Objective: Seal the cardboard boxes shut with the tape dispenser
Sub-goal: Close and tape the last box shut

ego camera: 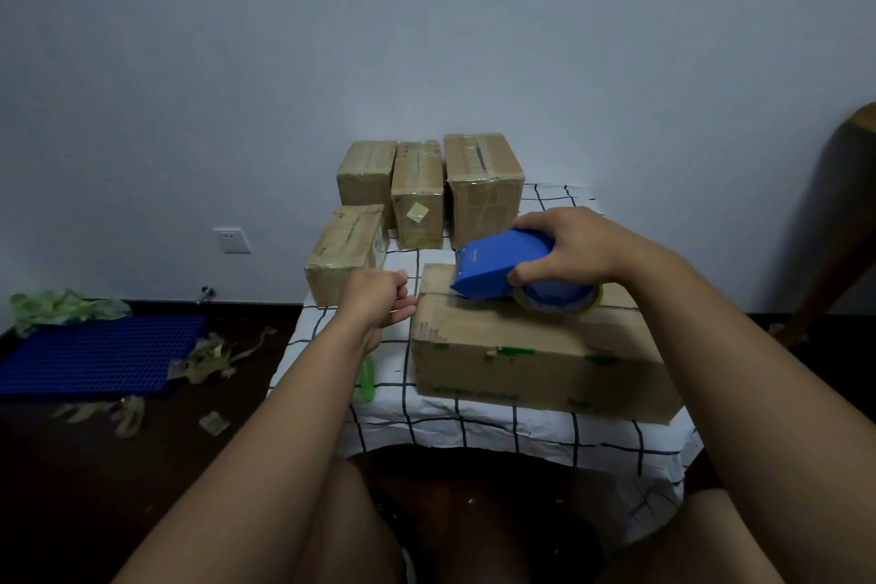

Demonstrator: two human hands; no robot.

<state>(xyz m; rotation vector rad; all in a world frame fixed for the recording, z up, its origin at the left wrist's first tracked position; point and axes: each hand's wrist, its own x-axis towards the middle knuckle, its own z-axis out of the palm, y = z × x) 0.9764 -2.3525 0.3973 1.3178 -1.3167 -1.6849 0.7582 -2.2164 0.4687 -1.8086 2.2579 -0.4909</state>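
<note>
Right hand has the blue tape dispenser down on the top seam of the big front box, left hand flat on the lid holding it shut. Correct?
Not quite. In the head view the left hand is off the big front box, beside its left edge. The right hand does hold the blue tape dispenser on the top seam.

green object (pixel 366 377): half hidden by forearm | dispenser logo (pixel 474 257): unreadable

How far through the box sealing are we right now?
Done, apparently: four small boxes at the back show tape. In hand: the right hand holds the dispenser on the big box's top seam; the left hand hovers beside it. Left: finishing that seam.
</note>
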